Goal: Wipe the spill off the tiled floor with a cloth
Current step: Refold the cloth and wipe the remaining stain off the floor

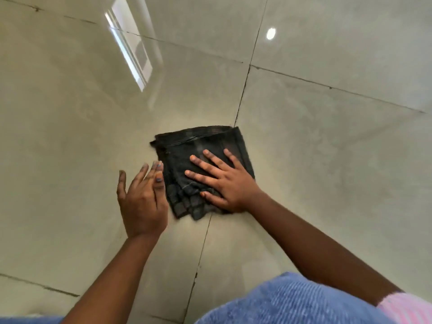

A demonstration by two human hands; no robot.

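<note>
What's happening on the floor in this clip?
A person is crouched over a glossy tiled floor, wiping it with a dark folded cloth. The right hand lies flat on the cloth with fingers spread, pressing it down beside a grout line. The left hand is open at the cloth's left edge, holding nothing; contact is unclear. No spill is clearly visible on the tiles around the cloth.

**Dark cloth flat on the shiny tiles**

Right hand (230,183) is spread palm-down on a folded dark cloth (203,169), fingers splayed, pressing it to the tiled floor (315,160). Left hand (142,202) sits just left of it, fingers straight, touching the cloth's edge. A grout line (243,94) runs under the cloth.
</note>
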